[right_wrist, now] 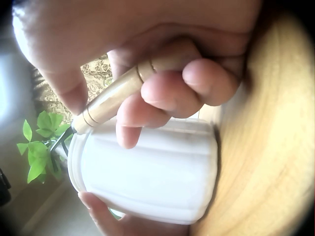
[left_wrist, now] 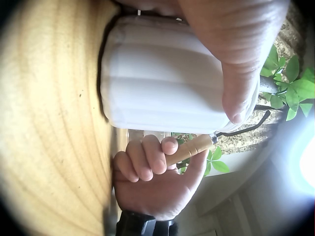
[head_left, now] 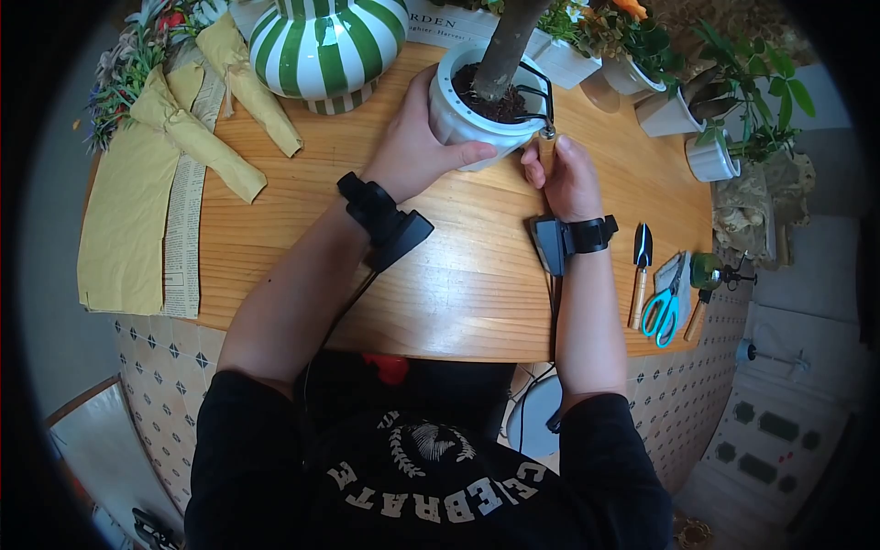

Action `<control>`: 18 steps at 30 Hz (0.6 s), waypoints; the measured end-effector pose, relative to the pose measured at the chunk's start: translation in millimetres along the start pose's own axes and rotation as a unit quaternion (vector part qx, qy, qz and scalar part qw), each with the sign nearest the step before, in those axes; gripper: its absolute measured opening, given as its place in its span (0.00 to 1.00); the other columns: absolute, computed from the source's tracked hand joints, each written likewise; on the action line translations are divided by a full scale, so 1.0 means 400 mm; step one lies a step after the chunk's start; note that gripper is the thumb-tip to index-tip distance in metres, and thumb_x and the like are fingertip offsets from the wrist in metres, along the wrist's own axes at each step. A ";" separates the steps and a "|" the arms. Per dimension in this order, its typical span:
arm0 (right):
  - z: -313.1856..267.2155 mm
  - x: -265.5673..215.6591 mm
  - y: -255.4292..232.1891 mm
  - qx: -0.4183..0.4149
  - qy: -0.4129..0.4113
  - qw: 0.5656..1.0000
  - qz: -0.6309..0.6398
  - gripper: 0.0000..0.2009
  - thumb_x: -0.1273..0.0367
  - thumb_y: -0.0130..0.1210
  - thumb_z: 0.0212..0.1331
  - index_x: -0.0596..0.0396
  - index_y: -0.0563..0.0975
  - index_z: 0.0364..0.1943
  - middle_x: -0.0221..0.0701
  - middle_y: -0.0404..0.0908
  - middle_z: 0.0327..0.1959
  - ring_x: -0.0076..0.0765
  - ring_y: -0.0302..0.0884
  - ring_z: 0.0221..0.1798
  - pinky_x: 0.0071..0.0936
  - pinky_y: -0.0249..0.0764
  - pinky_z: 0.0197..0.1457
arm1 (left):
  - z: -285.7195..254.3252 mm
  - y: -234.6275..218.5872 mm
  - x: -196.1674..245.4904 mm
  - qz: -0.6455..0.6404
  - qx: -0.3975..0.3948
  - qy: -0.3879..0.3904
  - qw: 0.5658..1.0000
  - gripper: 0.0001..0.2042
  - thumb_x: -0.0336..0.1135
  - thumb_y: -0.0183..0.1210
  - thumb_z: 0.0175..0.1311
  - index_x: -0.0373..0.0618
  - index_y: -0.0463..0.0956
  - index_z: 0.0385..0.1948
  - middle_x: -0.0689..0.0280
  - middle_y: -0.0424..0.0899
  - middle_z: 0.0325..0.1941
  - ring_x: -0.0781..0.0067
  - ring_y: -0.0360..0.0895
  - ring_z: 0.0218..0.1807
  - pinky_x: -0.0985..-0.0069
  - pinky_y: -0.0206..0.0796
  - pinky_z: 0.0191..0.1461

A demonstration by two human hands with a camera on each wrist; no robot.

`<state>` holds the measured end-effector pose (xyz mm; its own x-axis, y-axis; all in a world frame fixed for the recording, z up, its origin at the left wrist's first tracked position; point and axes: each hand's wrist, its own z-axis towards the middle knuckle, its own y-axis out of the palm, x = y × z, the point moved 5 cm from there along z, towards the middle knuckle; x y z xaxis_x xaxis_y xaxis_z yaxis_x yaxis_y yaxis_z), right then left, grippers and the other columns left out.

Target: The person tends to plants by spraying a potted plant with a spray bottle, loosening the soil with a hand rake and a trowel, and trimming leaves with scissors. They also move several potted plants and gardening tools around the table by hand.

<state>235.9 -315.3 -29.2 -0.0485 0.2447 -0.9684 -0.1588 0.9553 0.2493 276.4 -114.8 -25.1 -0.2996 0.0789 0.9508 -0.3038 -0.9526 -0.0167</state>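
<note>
A white flowerpot (head_left: 477,137) with dark soil (head_left: 500,108) and a thick plant stem (head_left: 510,50) stands on the wooden table. My left hand (head_left: 414,137) grips the pot from its left side, the thumb lying across the front just below the rim; its other fingers are mostly hidden behind. In my right hand (head_left: 573,179) is a small hand rake, its wooden handle (right_wrist: 115,98) wrapped by the curled fingers. The rake's black bent tines (head_left: 547,92) reach over the pot's right rim to the soil.
A green-striped vase (head_left: 328,46) stands left of the pot, near paper-wrapped bundles (head_left: 197,137). Potted plants (head_left: 674,115) line the back right. At the right lie a small trowel (head_left: 640,275), turquoise-handled scissors (head_left: 662,316) and a green spray bottle (head_left: 706,272).
</note>
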 end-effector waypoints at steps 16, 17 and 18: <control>0.000 -0.013 -0.001 0.023 -0.062 0.997 0.049 0.17 0.63 0.47 0.59 0.67 0.77 0.36 0.30 0.72 0.20 0.26 0.65 0.25 0.22 0.62 0.33 | 0.002 0.001 -0.003 -0.017 0.002 0.000 1.000 0.48 0.43 0.74 0.40 0.37 0.51 0.62 0.52 0.67 0.60 0.61 0.65 0.63 0.67 0.58 0.65; 0.000 -0.013 -0.007 0.013 -0.068 0.996 0.059 0.17 0.63 0.47 0.59 0.67 0.78 0.36 0.30 0.72 0.20 0.26 0.65 0.25 0.22 0.62 0.33 | 0.002 0.000 -0.004 -0.005 0.002 -0.001 1.000 0.48 0.43 0.74 0.40 0.37 0.51 0.62 0.52 0.67 0.60 0.61 0.65 0.63 0.67 0.58 0.65; 0.000 -0.011 -0.011 0.011 -0.067 0.996 0.064 0.17 0.63 0.47 0.59 0.67 0.78 0.35 0.30 0.71 0.19 0.26 0.65 0.25 0.22 0.62 0.33 | 0.001 -0.001 -0.005 0.007 0.001 -0.002 1.000 0.48 0.44 0.74 0.40 0.37 0.51 0.62 0.52 0.67 0.60 0.61 0.65 0.63 0.67 0.58 0.65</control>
<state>236.9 -320.6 -25.9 0.0656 0.3838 -0.9211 -0.1379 0.9177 0.3726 277.6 -114.7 -26.7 -0.3008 0.0636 0.9516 -0.2970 -0.9544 -0.0301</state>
